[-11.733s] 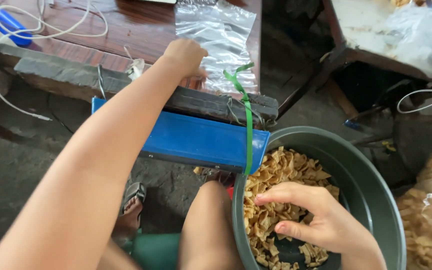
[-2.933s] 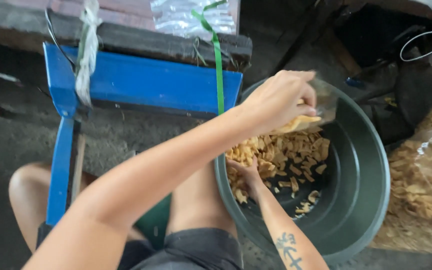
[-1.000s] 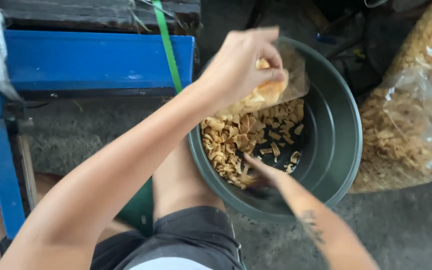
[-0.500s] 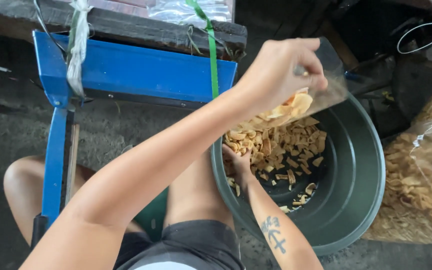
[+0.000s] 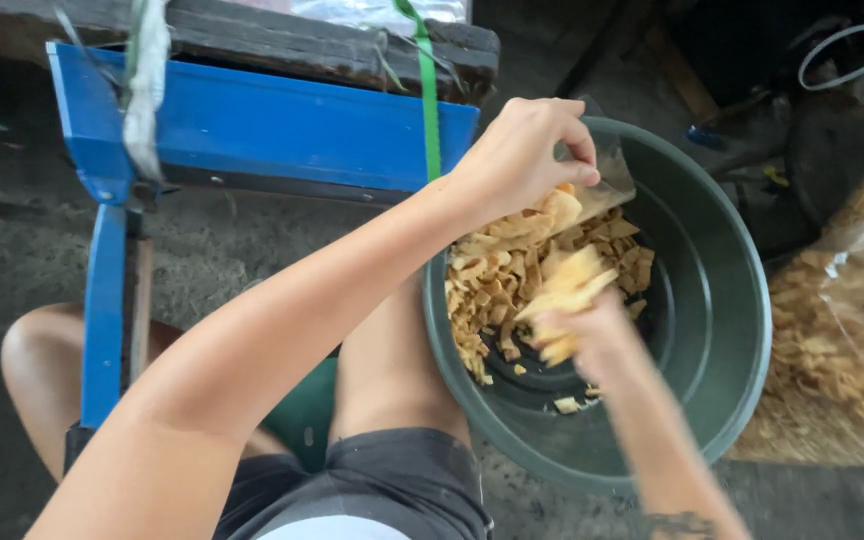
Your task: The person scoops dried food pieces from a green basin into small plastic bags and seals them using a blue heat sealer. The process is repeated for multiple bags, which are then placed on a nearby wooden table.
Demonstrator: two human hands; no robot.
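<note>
A person's two hands work with yellow chips over a dark green basin on the floor.

The left hand [image 5: 522, 155] hovers above the basin [image 5: 732, 300], near its far rim, fingers [image 5: 567, 150] pinching the edge of a small clear bag [image 5: 607, 180] with chips showing at its mouth. The right hand [image 5: 592, 325], blurred, is inside the basin just below the bag, fingers closed around a handful of chips [image 5: 562, 290]. More loose chips [image 5: 487, 275] lie heaped against the basin's left wall. A blue frame [image 5: 282, 130] stands left of the basin, and a large clear sack of chips [image 5: 842, 340] sits to its right.
</note>
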